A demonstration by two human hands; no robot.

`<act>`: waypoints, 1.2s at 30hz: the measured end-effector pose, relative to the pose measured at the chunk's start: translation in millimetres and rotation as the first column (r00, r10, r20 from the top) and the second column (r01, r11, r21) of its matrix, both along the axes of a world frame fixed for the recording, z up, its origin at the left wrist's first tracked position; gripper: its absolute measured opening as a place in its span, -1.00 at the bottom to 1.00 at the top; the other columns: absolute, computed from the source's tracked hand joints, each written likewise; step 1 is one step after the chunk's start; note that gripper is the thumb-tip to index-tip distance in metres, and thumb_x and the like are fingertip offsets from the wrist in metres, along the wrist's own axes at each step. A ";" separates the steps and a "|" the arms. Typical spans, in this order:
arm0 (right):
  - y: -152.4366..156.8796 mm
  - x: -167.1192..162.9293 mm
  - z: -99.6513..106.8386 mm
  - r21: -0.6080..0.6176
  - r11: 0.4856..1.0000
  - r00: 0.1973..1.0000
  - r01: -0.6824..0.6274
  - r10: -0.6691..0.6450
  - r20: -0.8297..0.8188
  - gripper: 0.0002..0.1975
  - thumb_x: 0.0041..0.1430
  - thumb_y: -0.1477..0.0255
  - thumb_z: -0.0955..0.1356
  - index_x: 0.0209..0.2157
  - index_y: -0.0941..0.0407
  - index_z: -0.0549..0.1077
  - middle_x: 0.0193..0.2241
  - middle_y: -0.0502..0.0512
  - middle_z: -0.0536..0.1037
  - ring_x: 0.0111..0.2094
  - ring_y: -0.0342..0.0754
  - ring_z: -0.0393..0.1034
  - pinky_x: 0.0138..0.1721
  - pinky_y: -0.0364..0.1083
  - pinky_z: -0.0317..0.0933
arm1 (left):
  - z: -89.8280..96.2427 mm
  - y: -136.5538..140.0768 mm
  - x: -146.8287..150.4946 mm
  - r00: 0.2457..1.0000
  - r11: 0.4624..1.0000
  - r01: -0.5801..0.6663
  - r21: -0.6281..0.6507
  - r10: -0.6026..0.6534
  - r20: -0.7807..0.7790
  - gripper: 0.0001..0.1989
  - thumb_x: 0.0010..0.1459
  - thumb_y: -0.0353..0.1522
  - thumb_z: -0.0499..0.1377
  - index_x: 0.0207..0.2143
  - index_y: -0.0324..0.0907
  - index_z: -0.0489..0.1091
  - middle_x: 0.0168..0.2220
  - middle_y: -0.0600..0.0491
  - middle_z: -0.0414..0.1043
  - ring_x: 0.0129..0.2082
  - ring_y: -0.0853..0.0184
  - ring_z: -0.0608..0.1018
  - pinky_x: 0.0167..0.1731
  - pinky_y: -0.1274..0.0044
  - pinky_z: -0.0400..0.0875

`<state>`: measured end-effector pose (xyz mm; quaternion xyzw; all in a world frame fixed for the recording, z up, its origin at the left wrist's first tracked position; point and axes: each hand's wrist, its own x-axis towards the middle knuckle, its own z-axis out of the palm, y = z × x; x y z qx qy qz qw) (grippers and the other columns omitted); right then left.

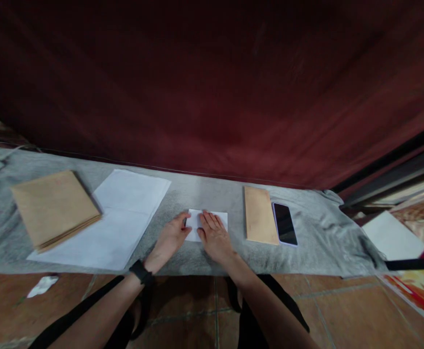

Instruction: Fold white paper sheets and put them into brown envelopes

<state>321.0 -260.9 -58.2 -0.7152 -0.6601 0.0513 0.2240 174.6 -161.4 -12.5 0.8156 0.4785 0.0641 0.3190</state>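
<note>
A small folded sheet of white paper (194, 234) lies on the grey cloth in front of me. My left hand (171, 236), with a black band at the wrist, holds the paper's left edge between curled fingers and thumb. Across the middle of the sheet my right hand (214, 237) lies flat, its fingers stretched out and pressing on the paper. Part of the sheet is hidden under that hand.
Large white sheets (124, 228) lie at left, partly under a stack of brown envelopes (57, 206). On the right are another brown envelope (259, 215) and a phone (285, 224). The grey cloth (324, 237) ends at a dark red hanging (212, 97) behind.
</note>
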 end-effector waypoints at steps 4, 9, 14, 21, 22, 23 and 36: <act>-3.1 -1.1 -5.7 -0.030 0.999 0.997 0.015 -0.013 0.080 -0.48 0.46 0.32 0.18 0.37 0.16 0.19 0.40 0.16 0.13 0.40 0.07 0.05 0.41 0.15 -0.04 | 1.3 -9.5 1.8 0.995 0.989 -0.005 0.145 0.019 -0.098 -0.64 0.30 -0.38 0.10 0.12 -0.16 0.39 -0.15 -0.06 0.59 -0.22 0.21 0.62 -0.21 0.44 0.44; -4.1 0.8 -3.7 -0.070 0.997 0.987 -0.016 0.027 0.156 -0.43 0.42 0.35 0.22 0.39 0.17 0.14 0.40 0.20 0.13 0.41 0.09 0.03 0.41 0.15 -0.04 | -16.2 -36.9 21.8 0.986 0.880 0.118 0.459 -0.159 0.053 -0.53 0.43 -0.26 -0.07 0.26 -0.28 0.27 0.17 -0.22 0.42 0.18 0.14 0.47 0.16 0.31 0.35; -7.7 1.1 -5.7 -0.086 0.994 0.974 -0.061 0.078 0.211 -0.37 0.36 0.41 0.26 0.41 0.17 0.10 0.40 0.24 0.12 0.42 0.13 0.00 0.42 0.18 -0.05 | -42.5 -51.7 32.5 0.929 0.808 0.296 0.509 -0.367 0.042 -0.34 0.41 -0.08 -0.07 0.41 -0.26 0.02 0.44 -0.21 0.02 0.45 0.10 0.04 0.36 0.22 0.09; -13.0 7.3 -10.6 -0.057 0.997 0.965 -0.053 0.066 0.254 -0.41 0.41 0.43 0.18 0.42 0.18 0.05 0.41 0.21 0.08 0.43 0.10 -0.02 0.41 0.18 -0.06 | -52.9 -38.6 26.2 0.955 0.802 0.248 0.543 -0.298 0.003 -0.27 0.41 -0.01 -0.16 0.44 -0.26 -0.07 0.44 -0.21 0.01 0.45 0.13 0.06 0.36 0.23 0.09; -14.0 8.3 -10.8 -0.051 0.998 0.964 -0.045 0.057 0.261 -0.42 0.43 0.43 0.16 0.42 0.19 0.04 0.42 0.21 0.08 0.43 0.09 -0.02 0.41 0.18 -0.06 | -53.4 -37.0 25.3 0.958 0.799 0.247 0.548 -0.287 -0.013 -0.26 0.41 0.00 -0.17 0.43 -0.30 -0.05 0.43 -0.22 0.04 0.45 0.12 0.07 0.36 0.22 0.08; -15.2 9.3 -10.9 -0.042 0.999 0.962 -0.032 0.042 0.268 -0.42 0.44 0.43 0.14 0.42 0.21 0.04 0.42 0.22 0.07 0.43 0.08 -0.03 0.41 0.17 -0.06 | -53.8 -35.7 24.4 0.960 0.796 0.249 0.552 -0.279 -0.031 -0.25 0.41 0.00 -0.19 0.42 -0.33 -0.02 0.42 -0.23 0.06 0.44 0.12 0.08 0.37 0.22 0.07; -34.8 26.7 -16.7 0.111 0.990 0.949 0.093 -0.121 0.290 -0.46 0.47 0.41 0.14 0.41 0.21 0.08 0.37 0.24 0.20 0.39 0.05 0.07 0.37 0.14 -0.02 | -54.8 -33.6 20.2 0.973 0.760 0.232 0.607 -0.189 -0.134 -0.26 0.39 -0.03 -0.12 0.38 -0.40 0.09 0.41 -0.29 0.07 0.44 0.07 0.09 0.38 0.21 0.03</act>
